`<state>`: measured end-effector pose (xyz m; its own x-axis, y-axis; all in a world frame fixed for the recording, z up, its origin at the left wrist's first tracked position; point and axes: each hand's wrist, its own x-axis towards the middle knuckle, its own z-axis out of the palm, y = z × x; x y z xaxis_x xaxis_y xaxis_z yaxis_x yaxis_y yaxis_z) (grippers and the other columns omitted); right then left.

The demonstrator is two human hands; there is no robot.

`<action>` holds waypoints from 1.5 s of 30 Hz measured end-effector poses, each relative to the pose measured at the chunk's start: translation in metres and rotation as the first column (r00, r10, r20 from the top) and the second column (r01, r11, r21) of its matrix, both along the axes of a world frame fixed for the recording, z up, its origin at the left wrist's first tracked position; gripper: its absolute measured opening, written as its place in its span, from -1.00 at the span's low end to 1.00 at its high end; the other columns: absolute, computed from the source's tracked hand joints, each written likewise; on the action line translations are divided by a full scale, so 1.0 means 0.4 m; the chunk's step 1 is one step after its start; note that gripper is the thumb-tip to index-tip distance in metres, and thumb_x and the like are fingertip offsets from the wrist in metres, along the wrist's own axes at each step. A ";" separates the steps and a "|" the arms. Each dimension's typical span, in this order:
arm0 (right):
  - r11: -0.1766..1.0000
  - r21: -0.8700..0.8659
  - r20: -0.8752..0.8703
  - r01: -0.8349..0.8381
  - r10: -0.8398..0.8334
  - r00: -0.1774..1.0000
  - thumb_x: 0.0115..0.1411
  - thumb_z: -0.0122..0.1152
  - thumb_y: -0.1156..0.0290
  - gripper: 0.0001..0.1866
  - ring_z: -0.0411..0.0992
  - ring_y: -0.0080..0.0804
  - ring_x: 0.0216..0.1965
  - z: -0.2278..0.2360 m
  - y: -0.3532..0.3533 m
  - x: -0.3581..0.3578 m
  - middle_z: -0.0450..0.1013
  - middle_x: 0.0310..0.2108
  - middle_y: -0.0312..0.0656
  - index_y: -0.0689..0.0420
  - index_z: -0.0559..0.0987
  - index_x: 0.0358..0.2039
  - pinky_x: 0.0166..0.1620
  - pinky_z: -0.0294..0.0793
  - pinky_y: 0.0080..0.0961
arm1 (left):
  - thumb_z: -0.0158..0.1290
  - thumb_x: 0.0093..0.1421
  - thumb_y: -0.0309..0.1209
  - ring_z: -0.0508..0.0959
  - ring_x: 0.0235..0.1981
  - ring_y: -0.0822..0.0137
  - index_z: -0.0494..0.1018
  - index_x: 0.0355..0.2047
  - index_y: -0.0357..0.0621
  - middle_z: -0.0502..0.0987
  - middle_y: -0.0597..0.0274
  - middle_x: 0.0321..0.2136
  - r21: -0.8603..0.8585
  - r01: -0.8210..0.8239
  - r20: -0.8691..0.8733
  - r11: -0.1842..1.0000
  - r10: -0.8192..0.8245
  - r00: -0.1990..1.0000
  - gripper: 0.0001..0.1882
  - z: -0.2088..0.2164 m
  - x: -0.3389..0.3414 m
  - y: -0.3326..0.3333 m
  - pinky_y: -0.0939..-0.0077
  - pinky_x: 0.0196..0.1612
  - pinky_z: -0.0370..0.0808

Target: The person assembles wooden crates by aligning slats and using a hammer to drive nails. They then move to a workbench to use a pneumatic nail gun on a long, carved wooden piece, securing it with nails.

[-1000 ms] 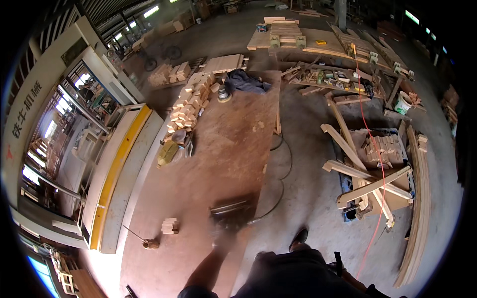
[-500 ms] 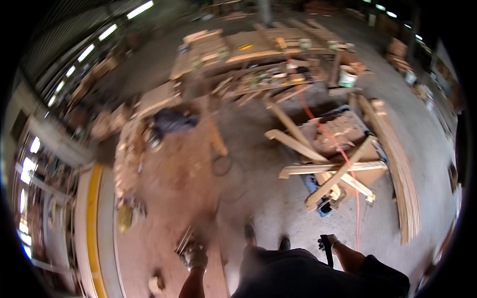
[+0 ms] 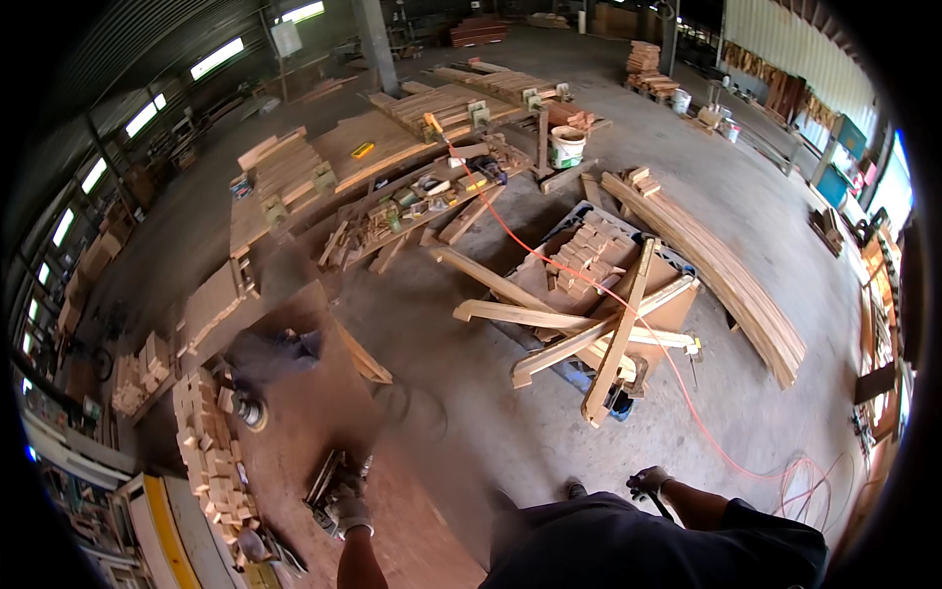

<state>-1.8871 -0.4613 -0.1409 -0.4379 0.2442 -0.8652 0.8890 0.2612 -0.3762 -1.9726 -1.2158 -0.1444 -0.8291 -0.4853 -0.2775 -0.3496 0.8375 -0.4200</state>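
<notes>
Over the brown tabletop, beyond whose right edge concrete floor stretched toward crossed timbers, the left hand gripped a dark tool jutting ahead of it, the right hand's hold unclear

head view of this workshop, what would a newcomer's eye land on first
Probably the crossed pale wooden beams, right of centre, with a thin orange-red hose or cable running over them. To their right lies a long stack of brown wooden planks. Lower left, the gloved left hand grips a dark metal tool.
</notes>
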 end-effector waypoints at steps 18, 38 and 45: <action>0.947 0.219 0.061 -0.235 0.227 0.972 0.19 0.47 0.05 -0.62 0.68 -0.36 -0.40 -0.105 0.029 0.270 0.73 -0.32 -0.22 0.11 0.80 -0.19 -0.28 0.70 -0.42 | 0.17 0.39 -0.12 0.41 0.30 -0.23 0.26 0.42 -0.29 0.37 -0.20 0.33 0.219 -0.081 -0.709 0.972 0.216 0.671 -0.26 -0.039 -0.156 0.159 -0.09 0.33 0.39; 0.991 0.133 0.001 -0.002 0.001 1.000 0.30 0.36 0.32 -0.79 0.62 -0.32 -0.46 -0.181 0.534 0.345 0.66 -0.44 -0.14 0.22 0.76 -0.32 -0.40 0.61 -0.31 | 0.09 0.36 -0.36 0.67 -0.24 0.17 0.65 -0.02 -0.31 0.68 0.03 -0.27 0.943 -0.320 0.204 0.095 0.594 0.778 -0.68 -0.160 0.328 0.858 0.26 -0.17 0.61; 0.914 0.047 0.033 0.404 -0.405 0.914 0.31 0.42 0.25 -0.71 0.61 -0.34 -0.46 -0.105 0.522 0.378 0.66 -0.40 -0.11 0.28 0.73 -0.28 -0.40 0.61 -0.34 | 0.16 0.32 -0.61 0.36 -0.63 0.44 0.60 -0.02 -0.30 0.41 0.29 -0.56 0.866 -0.500 0.443 -0.012 0.484 0.755 -0.78 0.022 0.330 1.034 0.51 -0.56 0.29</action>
